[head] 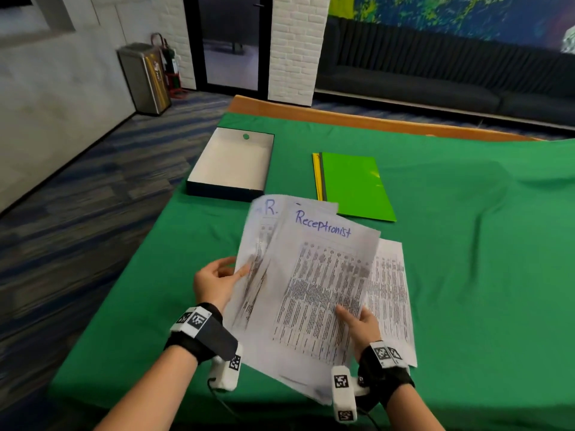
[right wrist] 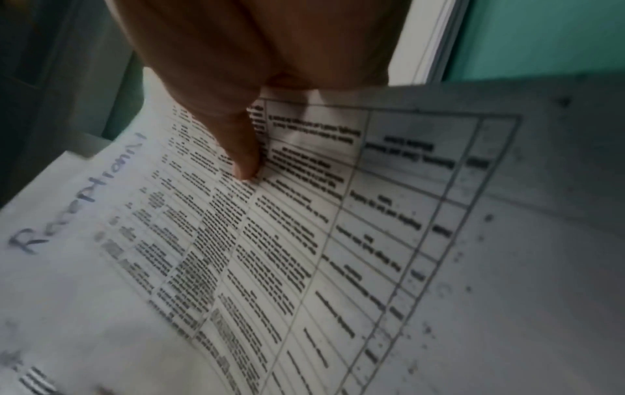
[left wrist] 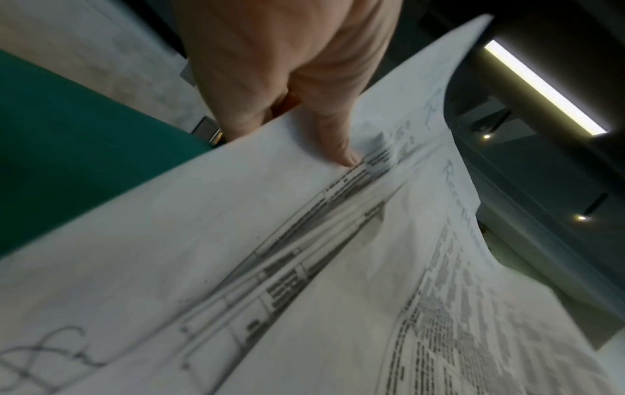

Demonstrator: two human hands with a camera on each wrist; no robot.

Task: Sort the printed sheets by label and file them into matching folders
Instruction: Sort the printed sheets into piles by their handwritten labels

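Both hands hold a fanned stack of printed sheets (head: 311, 281) above the green table. The top sheet is hand-labelled "Receptionist" (head: 323, 227); the sheet behind it shows an "R." at its top. My left hand (head: 217, 283) pinches the stack's left edge, thumb on the front (left wrist: 341, 149). My right hand (head: 357, 321) grips the lower right of the top sheet, its thumb (right wrist: 243, 160) pressed on the print. More printed sheets (head: 392, 293) lie flat on the table under the right hand. A green folder (head: 354, 185) lies beyond on yellow and grey ones.
An open, shallow box (head: 231, 164) with a white inside sits at the table's far left. The green cloth (head: 482, 244) stretches bare to the right. Beyond the table's wooden far edge are a dark sofa (head: 435, 76) and a metal bin (head: 144, 77).
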